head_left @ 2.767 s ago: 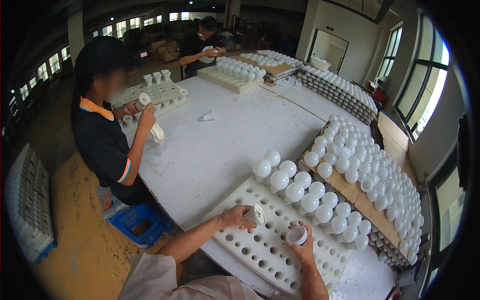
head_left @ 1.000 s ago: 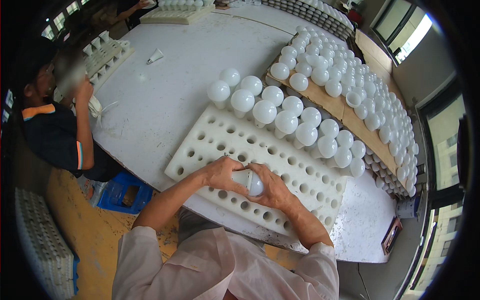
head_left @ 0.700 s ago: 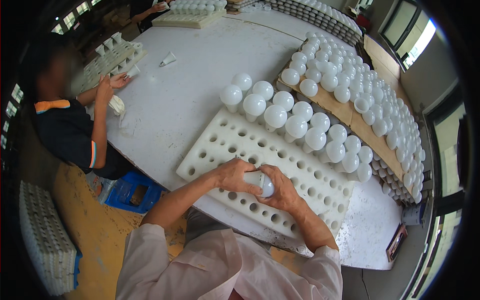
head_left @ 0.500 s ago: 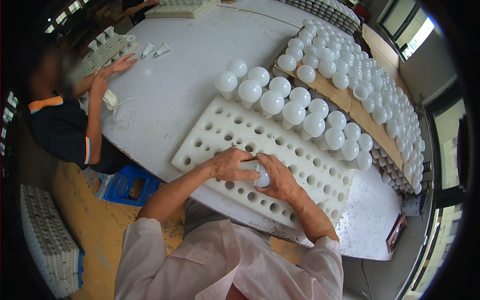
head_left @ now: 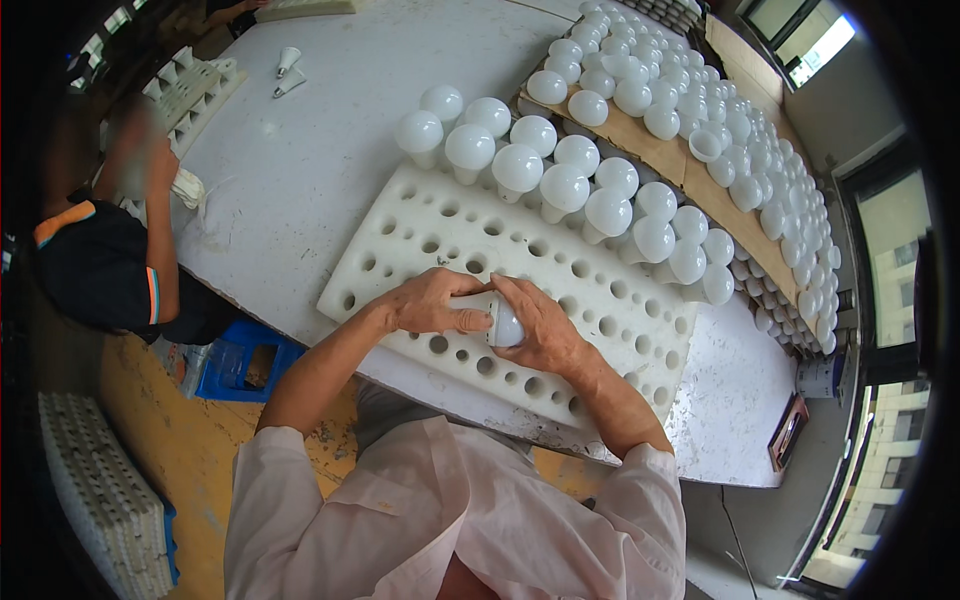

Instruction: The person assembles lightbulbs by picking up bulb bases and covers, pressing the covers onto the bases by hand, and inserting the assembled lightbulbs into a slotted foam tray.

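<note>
A white light bulb (head_left: 508, 326) is held between both my hands, over the near part of a white foam tray (head_left: 462, 237) with rows of round holes. My left hand (head_left: 437, 302) is closed round the bulb's narrower body, thumb lying along it. My right hand (head_left: 543, 328) wraps the rounded dome from the right; the base end is mostly hidden by fingers. Along the tray's far side, several round white bulbs (head_left: 565, 187) stand upright in two rows. Many of the tray's nearer holes hold nothing.
Beyond, a cardboard sheet (head_left: 675, 165) carries many more bulbs (head_left: 661, 120), stacked over lower layers. At left a co-worker (head_left: 110, 260) sits beside another tray (head_left: 195, 100). Two loose bulbs (head_left: 290, 82) lie on the table. A blue stool (head_left: 235, 365) and stacked trays (head_left: 105, 490) stand on the floor.
The view has shifted, so the table and trays sit a little higher and further left. Both hands keep hold of the bulb. The co-worker's outstretched hand has drawn back.
</note>
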{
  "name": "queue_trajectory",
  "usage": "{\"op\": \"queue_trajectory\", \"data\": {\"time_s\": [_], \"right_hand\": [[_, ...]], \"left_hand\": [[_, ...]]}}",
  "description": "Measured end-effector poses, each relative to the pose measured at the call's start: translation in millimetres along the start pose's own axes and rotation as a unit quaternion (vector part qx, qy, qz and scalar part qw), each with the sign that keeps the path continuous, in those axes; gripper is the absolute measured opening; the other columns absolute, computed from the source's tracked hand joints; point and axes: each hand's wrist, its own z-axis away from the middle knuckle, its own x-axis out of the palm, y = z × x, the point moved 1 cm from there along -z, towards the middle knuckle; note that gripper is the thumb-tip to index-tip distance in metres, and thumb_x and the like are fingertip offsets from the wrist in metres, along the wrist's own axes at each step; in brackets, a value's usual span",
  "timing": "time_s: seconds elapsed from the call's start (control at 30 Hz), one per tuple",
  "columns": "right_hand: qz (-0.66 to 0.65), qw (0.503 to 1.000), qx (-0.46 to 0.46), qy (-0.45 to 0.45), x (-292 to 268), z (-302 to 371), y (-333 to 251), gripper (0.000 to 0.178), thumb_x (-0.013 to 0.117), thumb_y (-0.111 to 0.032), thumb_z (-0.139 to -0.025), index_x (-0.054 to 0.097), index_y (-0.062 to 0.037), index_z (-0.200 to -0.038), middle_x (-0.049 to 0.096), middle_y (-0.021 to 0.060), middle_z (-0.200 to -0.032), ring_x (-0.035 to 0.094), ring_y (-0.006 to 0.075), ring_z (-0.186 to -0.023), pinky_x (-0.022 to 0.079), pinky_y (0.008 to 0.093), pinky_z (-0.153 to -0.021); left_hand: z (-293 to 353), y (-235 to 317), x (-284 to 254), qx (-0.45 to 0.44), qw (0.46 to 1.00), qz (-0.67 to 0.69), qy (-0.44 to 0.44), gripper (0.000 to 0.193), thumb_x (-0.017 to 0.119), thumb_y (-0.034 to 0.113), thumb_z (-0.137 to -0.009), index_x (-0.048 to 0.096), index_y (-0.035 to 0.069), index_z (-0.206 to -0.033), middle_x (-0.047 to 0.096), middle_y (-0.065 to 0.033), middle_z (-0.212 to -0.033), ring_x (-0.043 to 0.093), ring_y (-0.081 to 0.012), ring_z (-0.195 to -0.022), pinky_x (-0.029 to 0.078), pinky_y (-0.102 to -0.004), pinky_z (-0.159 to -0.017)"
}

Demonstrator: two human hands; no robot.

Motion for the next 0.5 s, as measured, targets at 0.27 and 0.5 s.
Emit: {"op": "queue_trajectory", "data": {"time_s": [0.27,0.5], "right_hand": [[-0.039,0.999,0.037,0.006,-3,1,-1,0.088,0.084,-0.014,-0.058,0.04,-0.0034,-0.134,0.053,0.0175,-0.118,0.055,0.0352,-0.108,0.049,0.0425,-0.09],[-0.04,0.991,-0.055,0.115,3,4,-2,0.075,0.083,-0.012,-0.057,0.049,-0.0016,-0.124,0.054,0.0167,-0.112,0.055,0.0341,-0.1,0.048,0.0423,-0.085]], "left_hand": [[0,20,24,-0.016,0.928,-0.37,0.026,0.082,0.08,0.06,-0.057,0.063,-0.004,-0.105,0.068,-0.0246,-0.084,0.068,-0.0366,-0.077,0.054,-0.0409,-0.073],[1,25,28,-0.002,0.945,-0.327,0.016,0.075,0.077,0.055,-0.06,0.063,-0.009,-0.097,0.067,-0.0228,-0.078,0.068,-0.0347,-0.071,0.054,-0.0391,-0.07]]}}
